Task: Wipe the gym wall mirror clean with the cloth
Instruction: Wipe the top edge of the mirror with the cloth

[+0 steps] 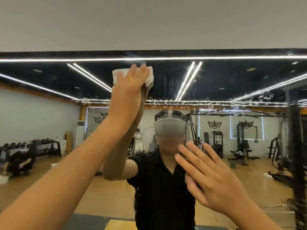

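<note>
The wall mirror fills the view below a grey wall band and reflects the gym. My left hand is raised high and presses a white cloth flat against the glass near the mirror's top edge, fingers straight. My right hand rests flat on the glass lower right, fingers spread, holding nothing. Small water droplets speckle the glass in a band below the cloth.
The grey wall runs above the mirror. In the reflection I see a person in a black shirt with a headset, a dumbbell rack at left and black weight machines at right.
</note>
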Demonstrator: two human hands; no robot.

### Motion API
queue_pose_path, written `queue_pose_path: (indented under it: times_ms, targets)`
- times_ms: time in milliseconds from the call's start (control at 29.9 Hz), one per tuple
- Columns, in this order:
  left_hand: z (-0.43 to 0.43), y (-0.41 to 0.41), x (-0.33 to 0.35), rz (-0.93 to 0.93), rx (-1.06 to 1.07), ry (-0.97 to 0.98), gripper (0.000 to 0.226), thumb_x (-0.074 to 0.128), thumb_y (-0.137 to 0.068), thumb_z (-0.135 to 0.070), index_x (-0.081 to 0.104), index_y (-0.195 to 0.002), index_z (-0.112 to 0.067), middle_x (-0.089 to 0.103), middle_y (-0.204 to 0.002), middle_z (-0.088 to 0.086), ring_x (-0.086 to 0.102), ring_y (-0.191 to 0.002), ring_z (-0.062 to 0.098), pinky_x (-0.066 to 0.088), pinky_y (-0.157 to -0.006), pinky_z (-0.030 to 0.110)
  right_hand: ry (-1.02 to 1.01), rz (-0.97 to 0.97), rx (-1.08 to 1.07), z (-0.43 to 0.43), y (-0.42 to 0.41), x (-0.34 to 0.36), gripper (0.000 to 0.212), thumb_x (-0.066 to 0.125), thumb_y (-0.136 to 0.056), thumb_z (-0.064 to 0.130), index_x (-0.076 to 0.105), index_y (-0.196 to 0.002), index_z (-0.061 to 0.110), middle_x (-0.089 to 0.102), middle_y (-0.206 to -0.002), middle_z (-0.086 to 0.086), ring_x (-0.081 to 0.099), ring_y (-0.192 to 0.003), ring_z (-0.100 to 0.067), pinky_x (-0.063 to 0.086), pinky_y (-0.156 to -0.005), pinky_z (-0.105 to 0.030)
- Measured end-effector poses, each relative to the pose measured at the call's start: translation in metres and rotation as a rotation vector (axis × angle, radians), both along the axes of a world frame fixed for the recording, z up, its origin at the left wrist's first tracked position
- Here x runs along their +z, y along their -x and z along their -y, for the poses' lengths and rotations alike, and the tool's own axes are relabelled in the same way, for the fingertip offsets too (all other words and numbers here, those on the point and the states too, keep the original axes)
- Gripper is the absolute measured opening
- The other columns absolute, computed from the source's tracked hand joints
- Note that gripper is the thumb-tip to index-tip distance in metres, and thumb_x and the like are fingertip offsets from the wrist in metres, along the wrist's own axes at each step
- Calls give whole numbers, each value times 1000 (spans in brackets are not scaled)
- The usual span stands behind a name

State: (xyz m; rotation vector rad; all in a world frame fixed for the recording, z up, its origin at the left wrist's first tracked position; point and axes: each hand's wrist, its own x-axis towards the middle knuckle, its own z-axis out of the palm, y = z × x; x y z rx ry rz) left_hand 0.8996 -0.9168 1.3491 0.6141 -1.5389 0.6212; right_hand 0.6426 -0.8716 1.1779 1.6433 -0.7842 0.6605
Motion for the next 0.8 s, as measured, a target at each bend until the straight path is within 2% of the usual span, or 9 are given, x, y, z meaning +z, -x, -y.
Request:
queue_pose_path:
  times_ms: [100, 167, 267, 368, 401, 501, 535, 669, 802]
  targets:
    - [-13, 14, 40, -5, 32, -4, 51, 43, -102, -3, 53, -150, -16, 50, -155, 8, 43, -144, 32, 36, -117, 49, -26, 0, 13, -1, 0, 3, 54, 52, -100, 31, 50, -152, 16, 38, -164, -6, 30, -155, -24, 29, -122, -54]
    - [-14, 18, 50, -53, 24, 37, 49, 45, -103, -6, 55, -148, -23, 55, -148, 8, 50, -136, 32, 44, -113, 44, -65, -11, 7, -5, 3, 4, 55, 51, -100, 32, 49, -153, 18, 35, -165, -4, 26, -156, -23, 26, -122, -56]
    - [-17, 19, 33, -98, -11, 9, 42, 47, -107, -12, 57, -146, -23, 57, -144, 14, 55, -130, 33, 46, -110, 37, -60, -36, -25, -13, 14, 4, 57, 51, -98, 35, 50, -152, 17, 36, -165, -4, 25, -156, -23, 19, -123, -59]
    - [-29, 22, -4, -98, -68, -38, 40, 50, -105, -5, 59, -143, -10, 57, -141, 23, 55, -127, 34, 41, -108, 23, -37, -4, -25, -22, 42, 10, 57, 51, -98, 34, 50, -152, 15, 35, -165, -5, 26, -156, -24, 16, -125, -58]
    - [-30, 24, -19, -99, -88, -18, 39, 50, -105, -5, 59, -142, -7, 58, -140, 25, 56, -127, 36, 42, -108, 22, -38, -11, -33, -23, 50, 12, 58, 51, -99, 35, 48, -153, 16, 34, -166, -5, 25, -156, -24, 15, -126, -58]
    - [-23, 25, -47, -78, 13, 20, 40, 49, -105, -13, 59, -144, -11, 61, -140, 23, 63, -119, 43, 54, -100, 54, -42, -46, -61, -19, 60, 12, 59, 50, -99, 36, 45, -156, 18, 31, -167, -6, 24, -157, -25, 18, -125, -58]
    - [-21, 26, -45, -87, 43, 26, 40, 49, -105, -13, 59, -144, -13, 61, -140, 22, 64, -119, 43, 54, -99, 59, -37, -46, -61, -17, 60, 11, 59, 49, -99, 36, 45, -156, 18, 32, -167, -7, 24, -157, -26, 20, -124, -59]
    - [-17, 38, 0, -124, 58, 54, 41, 47, -106, -9, 60, -144, -16, 63, -137, 17, 62, -122, 34, 51, -103, 46, -29, -40, -59, -15, 60, 10, 60, 49, -100, 37, 43, -157, 17, 31, -167, -8, 23, -157, -26, 22, -124, -57]
    - [-13, 40, 43, -149, 127, 24, 42, 44, -100, -7, 63, -136, -18, 66, -123, 18, 60, -109, 43, 50, -89, 49, -30, -45, -66, -14, 61, 9, 61, 47, -101, 38, 41, -157, 17, 30, -167, -8, 22, -157, -26, 21, -124, -57]
